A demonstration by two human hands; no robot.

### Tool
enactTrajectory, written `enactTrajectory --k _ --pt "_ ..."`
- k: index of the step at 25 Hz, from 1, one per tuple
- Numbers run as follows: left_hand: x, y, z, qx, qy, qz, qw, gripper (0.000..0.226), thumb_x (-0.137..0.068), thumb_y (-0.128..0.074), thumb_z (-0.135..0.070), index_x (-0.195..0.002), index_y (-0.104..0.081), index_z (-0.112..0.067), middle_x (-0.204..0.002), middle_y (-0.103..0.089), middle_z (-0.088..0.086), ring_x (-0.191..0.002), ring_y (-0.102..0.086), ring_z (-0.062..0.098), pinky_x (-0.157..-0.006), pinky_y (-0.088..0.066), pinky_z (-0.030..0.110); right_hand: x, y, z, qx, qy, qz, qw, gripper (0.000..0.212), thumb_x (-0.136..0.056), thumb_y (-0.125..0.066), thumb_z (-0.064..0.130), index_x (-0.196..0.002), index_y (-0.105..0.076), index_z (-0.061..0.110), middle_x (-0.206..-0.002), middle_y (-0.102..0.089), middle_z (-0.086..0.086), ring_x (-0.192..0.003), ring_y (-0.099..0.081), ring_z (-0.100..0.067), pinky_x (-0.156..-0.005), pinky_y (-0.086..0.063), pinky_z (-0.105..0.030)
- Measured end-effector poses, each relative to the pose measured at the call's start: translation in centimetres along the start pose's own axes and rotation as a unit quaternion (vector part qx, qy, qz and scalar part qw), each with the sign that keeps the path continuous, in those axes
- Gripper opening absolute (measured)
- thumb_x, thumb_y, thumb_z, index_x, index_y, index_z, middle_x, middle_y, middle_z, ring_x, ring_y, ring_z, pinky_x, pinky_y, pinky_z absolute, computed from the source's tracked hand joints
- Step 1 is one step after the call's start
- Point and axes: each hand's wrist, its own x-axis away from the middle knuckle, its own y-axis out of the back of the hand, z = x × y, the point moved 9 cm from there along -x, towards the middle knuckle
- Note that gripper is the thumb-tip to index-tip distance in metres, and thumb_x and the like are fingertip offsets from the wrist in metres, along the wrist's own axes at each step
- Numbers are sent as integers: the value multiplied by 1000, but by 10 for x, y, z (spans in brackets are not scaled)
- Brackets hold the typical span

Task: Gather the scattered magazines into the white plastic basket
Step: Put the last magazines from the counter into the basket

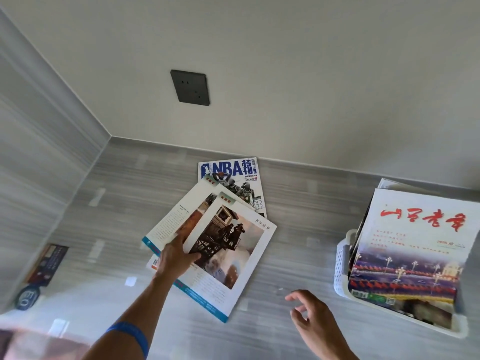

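Three magazines lie fanned out on the grey striped surface (298, 229). On top is a white magazine with a dark tower painting (233, 250); under it lies a similar white magazine (174, 216), and an NBA magazine (233, 175) lies farthest back. My left hand (176, 255) grips the top magazine's left edge, thumb on the cover, fingers tucked beneath. Lower right of the pile, my right hand (311, 318) hovers with fingers apart, holding nothing. The white plastic basket (340, 266) stands at the right with several magazines in it, a red-titled magazine (415, 245) on top.
A wall with a dark socket (191, 87) rises right behind the magazines. At the far left a dark booklet (48, 263) and a round blue badge (27, 297) lie against a side panel. Bare surface shows between the pile and the basket.
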Motion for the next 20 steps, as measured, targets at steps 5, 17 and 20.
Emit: enactTrajectory --k 5,17,20 --pt "107 13 -98 171 -219 -60 959 12 -90 -59 -15 -88 -52 -25 -75 -66 0 -48 -58 10 -34 -40 12 6 14 42 -226 -12 84 970 29 -82 -72 25 -103 -60 43 -107 -69 13 -83 -69 -1 -69 -55 -20" --pt "281 -30 -280 336 -331 29 882 63 -74 -73 -43 -131 -52 -24 -134 -56 3 -122 -55 22 -102 -46 43 46 206 -23 -403 70 -58 911 33 -87 -61 -2 -103 -74 24 -95 -77 -1 -77 -67 -17 -66 -56 -31" --pt "244 -72 -291 536 -96 185 818 72 -73 -76 0 -138 -47 -14 -131 -57 19 -118 -56 35 -104 -44 52 58 255 -55 -414 115 -36 902 30 -84 -60 1 -103 -73 21 -88 -76 3 -71 -65 -11 -64 -54 -23"
